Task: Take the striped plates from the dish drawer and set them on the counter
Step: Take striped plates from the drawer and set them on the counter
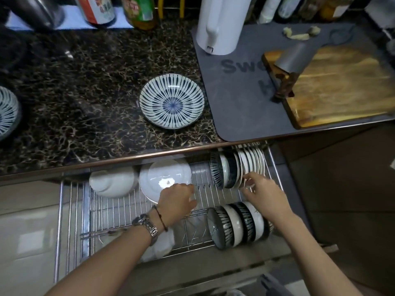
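Note:
A blue-and-white striped plate (172,101) lies flat on the dark marble counter (85,92). Part of another striped dish (7,112) shows at the counter's left edge. Below, the wire dish drawer (128,208) stands open. At its back right, striped plates (217,169) stand on edge beside several white plates (252,161). My right hand (261,190) reaches into that row, fingertips on the white plates' rims; whether it grips one is unclear. My left hand (176,198) hovers over the rack's middle, fingers apart, holding nothing. It wears a watch.
A row of striped and white bowls (237,224) stands on edge at the drawer's front right. A white bowl (113,183) and a white plate (165,178) sit at the back left. On the counter: grey mat (241,107), white kettle (220,24), wooden board (339,86), bottles behind.

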Tool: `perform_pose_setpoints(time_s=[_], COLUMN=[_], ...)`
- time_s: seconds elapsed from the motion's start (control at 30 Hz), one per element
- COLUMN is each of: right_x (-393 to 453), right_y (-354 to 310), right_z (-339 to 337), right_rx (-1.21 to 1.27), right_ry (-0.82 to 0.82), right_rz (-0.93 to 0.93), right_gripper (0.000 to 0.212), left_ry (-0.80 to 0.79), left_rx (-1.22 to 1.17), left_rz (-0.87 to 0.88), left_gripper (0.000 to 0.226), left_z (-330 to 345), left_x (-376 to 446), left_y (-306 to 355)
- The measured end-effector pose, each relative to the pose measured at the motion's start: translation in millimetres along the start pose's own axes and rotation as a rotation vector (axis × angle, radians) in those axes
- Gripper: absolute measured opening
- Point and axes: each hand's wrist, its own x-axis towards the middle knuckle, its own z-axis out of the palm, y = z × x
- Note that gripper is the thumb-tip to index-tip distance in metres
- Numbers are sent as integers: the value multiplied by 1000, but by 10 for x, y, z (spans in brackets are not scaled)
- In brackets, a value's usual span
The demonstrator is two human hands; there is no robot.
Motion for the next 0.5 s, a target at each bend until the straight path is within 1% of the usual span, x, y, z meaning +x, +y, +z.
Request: perform_pose_setpoints(time_s=[0.07,0.13,0.23,0.27,0.33,0.37,0.43,0.5], right_x=[117,264,549,645,812,869,995,1106], right_y=[97,205,385,440,530,555,620,676], right_z=[16,34,53,57,61,63,68,80], right_rx=[3,8,2,1,1,-4,-19,-30], right_ry=[-28,-64,-109,-132,-174,-187,-207,-214], right_rz=[-23,-57,-107,-127,-158,-164,-192,-231], right_gripper=[25,24,20,19,16,15,12,10], left_ry=[-7,20,66,87,127,157,227,268], left_rx=[-69,-142,-243,-304,-435,-516,-662,-747], left_rz=[-25,-67,-125,-154,-208,-236,-312,-407], left_gripper=[22,15,15,21,43,50,58,61], left_z=[94,204,386,458,609,679,837,990], left_x=[140,301,565,642,774,822,943,1066], left_y=[94,206,407,467,590,649,778,867])
